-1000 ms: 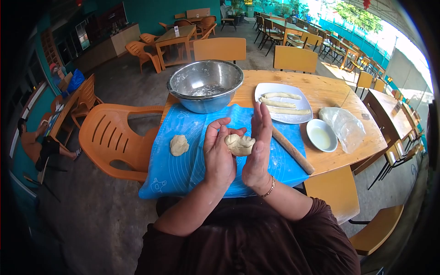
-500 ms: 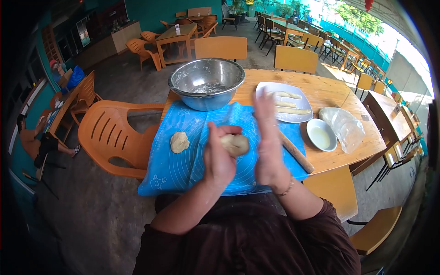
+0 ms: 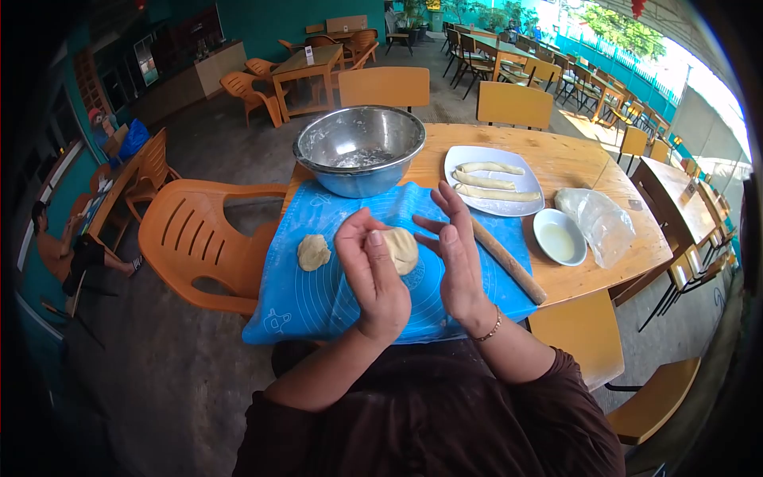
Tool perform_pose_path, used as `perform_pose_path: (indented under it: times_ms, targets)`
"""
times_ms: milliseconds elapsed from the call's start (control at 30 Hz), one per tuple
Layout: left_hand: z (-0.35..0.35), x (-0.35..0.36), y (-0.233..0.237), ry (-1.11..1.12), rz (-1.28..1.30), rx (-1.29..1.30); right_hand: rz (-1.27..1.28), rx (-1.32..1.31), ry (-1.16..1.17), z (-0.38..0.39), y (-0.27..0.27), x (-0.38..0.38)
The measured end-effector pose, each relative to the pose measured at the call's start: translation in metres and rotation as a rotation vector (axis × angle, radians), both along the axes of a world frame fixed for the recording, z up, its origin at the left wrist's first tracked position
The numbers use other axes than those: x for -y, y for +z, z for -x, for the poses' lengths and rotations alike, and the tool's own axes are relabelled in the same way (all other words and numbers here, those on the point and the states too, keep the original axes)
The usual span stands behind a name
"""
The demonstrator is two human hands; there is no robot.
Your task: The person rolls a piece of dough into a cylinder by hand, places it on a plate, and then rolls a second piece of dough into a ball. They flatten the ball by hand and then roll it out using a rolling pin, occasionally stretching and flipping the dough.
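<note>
A round, flattened piece of dough is held in my left hand, its thumb lying against the dough's edge. Just right of it, my right hand is upright with fingers spread, apart from the dough. Both hands are above a blue silicone mat with printed circles. A second lump of dough rests on the mat to the left. The wooden rolling pin lies slanted along the mat's right side, partly hidden behind my right hand.
A metal mixing bowl dusted with flour stands at the back. On the right are a white plate with several dough strips, a small white bowl of liquid and a plastic bag. An orange chair is at left; a person sits beyond.
My right hand has come down, and its fingers have spread. My left hand has turned so its thumb now lies over the dough's edge. The view has shifted slightly.
</note>
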State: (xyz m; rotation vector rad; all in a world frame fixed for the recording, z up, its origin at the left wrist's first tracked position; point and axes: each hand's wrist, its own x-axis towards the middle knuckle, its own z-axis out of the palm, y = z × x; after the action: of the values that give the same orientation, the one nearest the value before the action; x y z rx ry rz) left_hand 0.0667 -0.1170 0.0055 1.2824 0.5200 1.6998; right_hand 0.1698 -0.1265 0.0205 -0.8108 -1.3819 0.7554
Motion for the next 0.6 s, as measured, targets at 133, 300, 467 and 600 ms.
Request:
perform_pose_path:
  times_ms: [133, 300, 467, 600]
  targets:
    - [0.012, -0.003, 0.001, 0.436, -0.409, -0.439, 0.223, -0.164, 0.160, 0.004, -0.009, 0.005]
    - [0.003, -0.008, 0.001, 0.186, -0.110, -0.180, 0.195, 0.010, 0.137, -0.010, 0.016, 0.009]
    - [0.024, -0.021, 0.010, -0.397, 0.272, -0.034, -0.266, 0.770, -0.049, 0.002, 0.028, 0.015]
    - [0.029, -0.031, 0.000, -0.510, 0.426, 0.182, -0.056, 0.511, 0.126, -0.010, 0.035, 0.016]
